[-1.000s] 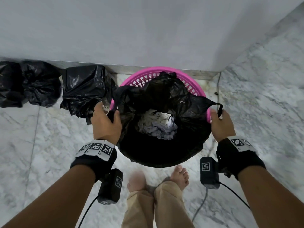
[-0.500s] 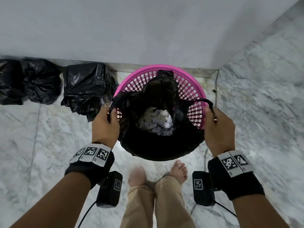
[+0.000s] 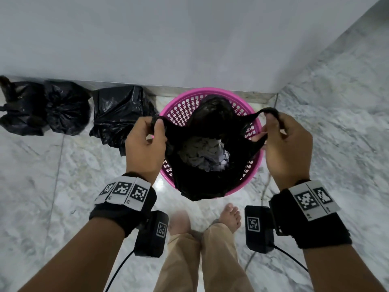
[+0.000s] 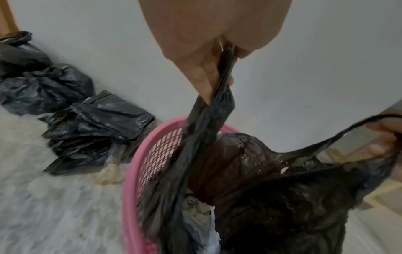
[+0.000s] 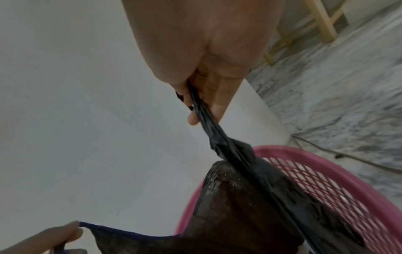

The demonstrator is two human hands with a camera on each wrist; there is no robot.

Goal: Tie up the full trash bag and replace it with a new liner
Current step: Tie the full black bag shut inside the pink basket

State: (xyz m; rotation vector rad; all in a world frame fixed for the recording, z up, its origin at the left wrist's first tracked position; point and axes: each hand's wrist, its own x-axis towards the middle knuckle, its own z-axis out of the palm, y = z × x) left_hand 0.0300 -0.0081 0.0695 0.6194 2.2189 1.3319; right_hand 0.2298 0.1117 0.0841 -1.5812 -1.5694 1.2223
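Note:
A full black trash bag [image 3: 202, 182] sits in a round pink mesh basket [image 3: 179, 110] on the marble floor, against the white wall. White and grey crumpled paper [image 3: 204, 154] shows through its mouth. My left hand [image 3: 145, 142] grips the bag's left handle [image 4: 217, 96], pulled up and taut. My right hand [image 3: 284, 148] grips the right handle [image 5: 208, 127], lifted over the basket's right rim. The bag's mouth is stretched between both hands.
Three stuffed black bags [image 3: 117, 114] [image 3: 65, 106] [image 3: 19, 106] lie along the wall to the left of the basket. A thin cable [image 3: 265, 186] runs over the floor on the right. My bare feet [image 3: 229, 216] stand just behind the basket. A wooden frame [image 5: 322, 22] stands further right.
Both hands have risen and drawn the bag's edges off the basket rim, pulling the handles up and inward. The pink rim has come into view all round.

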